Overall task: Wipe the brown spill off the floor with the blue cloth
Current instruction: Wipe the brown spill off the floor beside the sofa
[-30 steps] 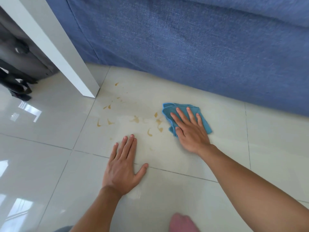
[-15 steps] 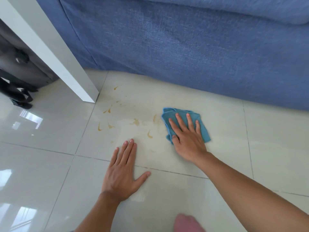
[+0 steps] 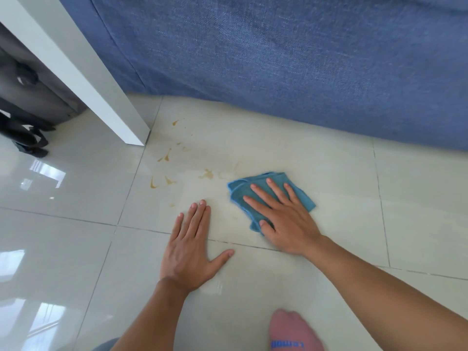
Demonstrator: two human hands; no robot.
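A blue fabric sofa (image 3: pixel 291 59) fills the far side, its base meeting the glossy pale tiled floor (image 3: pixel 329 173). A white furniture leg (image 3: pixel 83 77) slants down at left, beside the brown spill (image 3: pixel 164 158), whose drops scatter between it and the blue cloth (image 3: pixel 260 191). The right hand (image 3: pixel 286 224) presses flat, fingers spread, on the crumpled cloth, covering most of it. The left hand (image 3: pixel 187 252) lies wide and empty on the tile just beside. A dark bag (image 3: pixel 22 122) is cut off at left; a pink sock (image 3: pixel 293 330) at bottom.
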